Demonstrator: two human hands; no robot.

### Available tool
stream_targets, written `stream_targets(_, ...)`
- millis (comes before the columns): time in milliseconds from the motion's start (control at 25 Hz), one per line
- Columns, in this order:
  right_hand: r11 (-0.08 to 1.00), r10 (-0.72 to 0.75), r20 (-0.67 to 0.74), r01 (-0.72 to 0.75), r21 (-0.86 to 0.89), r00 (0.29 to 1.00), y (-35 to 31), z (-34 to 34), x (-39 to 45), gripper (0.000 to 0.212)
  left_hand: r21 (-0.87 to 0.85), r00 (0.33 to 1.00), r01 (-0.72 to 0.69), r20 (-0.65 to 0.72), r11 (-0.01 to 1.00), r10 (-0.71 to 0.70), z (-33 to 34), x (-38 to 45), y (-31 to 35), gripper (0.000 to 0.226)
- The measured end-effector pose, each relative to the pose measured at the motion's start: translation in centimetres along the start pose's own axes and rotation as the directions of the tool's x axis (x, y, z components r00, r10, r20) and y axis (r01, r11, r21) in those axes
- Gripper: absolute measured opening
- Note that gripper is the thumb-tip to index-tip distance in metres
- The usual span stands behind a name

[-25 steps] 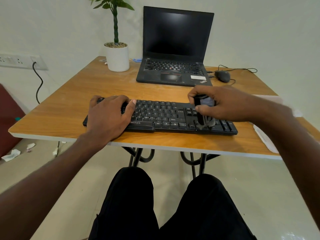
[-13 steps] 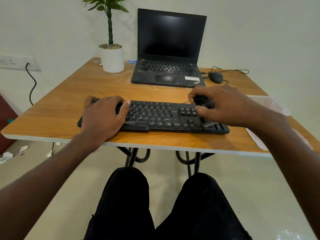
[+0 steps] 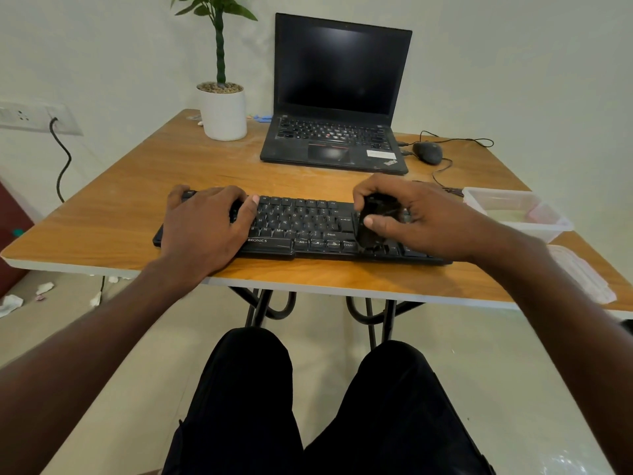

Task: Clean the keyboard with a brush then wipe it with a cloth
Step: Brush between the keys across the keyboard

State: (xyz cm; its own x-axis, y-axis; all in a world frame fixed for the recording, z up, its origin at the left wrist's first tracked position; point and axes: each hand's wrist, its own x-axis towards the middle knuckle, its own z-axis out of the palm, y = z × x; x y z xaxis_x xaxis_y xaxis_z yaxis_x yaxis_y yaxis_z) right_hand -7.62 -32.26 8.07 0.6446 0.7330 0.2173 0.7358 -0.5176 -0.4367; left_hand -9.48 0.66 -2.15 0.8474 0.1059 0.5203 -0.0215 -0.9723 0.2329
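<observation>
Two bare hands work on the long black plastic keyboard [image 3: 301,229], which lies across the lower middle of the frame along the near edge of the orange-brown wooden table [image 3: 144,186]. The left hand [image 3: 202,231] lies flat on the keyboard's left end, fingers spread and pressing down, holding nothing; judging by its weight on the keys, it is there to stop the keyboard sliding while the other hand scrubs. The right hand [image 3: 421,217] has its fingers and thumb curled tight around a small dark brush [image 3: 375,222], held upright so that its lower end meets the keys right of centre, near the arrow cluster. That pinch near the head probably gives short, controlled strokes between the keycaps. The bristles themselves are blurred and hard to make out.

Brushing seems to be the step in hand, and the wiping has not begun. A clear plastic tub [image 3: 513,210] sits at the right edge of the frame, just beyond the right wrist, within easy reach; whether it holds the cloth I cannot tell. Behind, in the upper middle, an open black laptop [image 3: 337,97] stands clear of the work.
</observation>
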Motion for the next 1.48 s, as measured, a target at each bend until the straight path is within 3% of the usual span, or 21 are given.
stream_targets(160,0.993,0.031,-0.034,-0.035,-0.117,0.999,0.2,-0.3,0.1,0.020,0.005,1.000,0.003,0.000,1.000,-0.003,0.0,0.0,0.0,0.057)
stream_targets(320,0.999,0.005,-0.003,-0.005,0.047,1.000,0.4,0.0,-0.1,0.018,-0.004,1.000,0.001,-0.009,1.000,-0.001,-0.1,0.0,0.1,0.056)
stream_targets(400,0.997,0.079,0.014,-0.079,-0.007,0.997,0.9,-0.4,-0.3,0.018,-0.005,1.000,0.002,-0.013,1.000,-0.002,-0.2,-0.1,0.2,0.056)
stream_targets(520,0.982,0.173,-0.183,-0.183,-0.039,0.968,1.6,-0.5,-0.4,0.019,0.005,1.000,-0.005,-0.004,1.000,0.005,-0.2,-0.1,0.2,0.057)
stream_targets(600,0.987,0.158,-0.258,-0.162,0.005,0.953,1.6,-0.2,-0.3,0.024,0.002,1.000,-0.010,-0.005,1.000,0.010,-0.2,0.0,0.2,0.057)
stream_targets(760,0.992,0.121,-0.099,-0.119,0.034,0.988,1.0,0.1,-0.2,0.020,0.005,1.000,-0.012,-0.015,1.000,0.012,-0.2,0.0,0.2,0.057)
stream_targets(960,0.979,0.196,0.017,-0.195,-0.064,0.980,1.2,-2.0,-1.0,0.018,0.006,1.000,-0.007,-0.015,1.000,0.007,-0.2,0.0,0.2,0.056)
stream_targets(1160,0.985,0.171,-0.199,-0.171,0.019,0.965,0.8,-1.3,-0.4,0.022,-0.068,0.996,-0.023,-0.084,0.997,0.018,-0.6,0.0,-0.1,0.054)
stream_targets(1280,0.968,0.235,-0.296,-0.196,0.155,0.926,0.3,1.2,0.6,0.029,-0.171,0.990,-0.063,-0.135,0.983,0.040,-2.0,0.1,-1.9,0.051)
stream_targets(1320,0.958,0.261,-0.311,-0.206,0.199,0.914,0.1,2.0,1.0,0.030,-0.272,0.996,-0.059,-0.078,0.960,0.039,-2.5,0.1,-3.2,0.049)
stream_targets(1400,0.939,0.296,-0.324,-0.213,0.269,0.898,-0.3,3.2,1.8,0.032,-0.447,0.986,0.042,0.163,0.894,0.035,-3.3,0.2,-6.1,0.055)
stream_targets(1480,0.921,0.326,-0.339,-0.216,0.323,0.883,-0.6,4.1,2.9,0.032,-0.513,0.906,0.188,0.420,0.838,0.053,-4.1,0.2,-8.6,0.087)
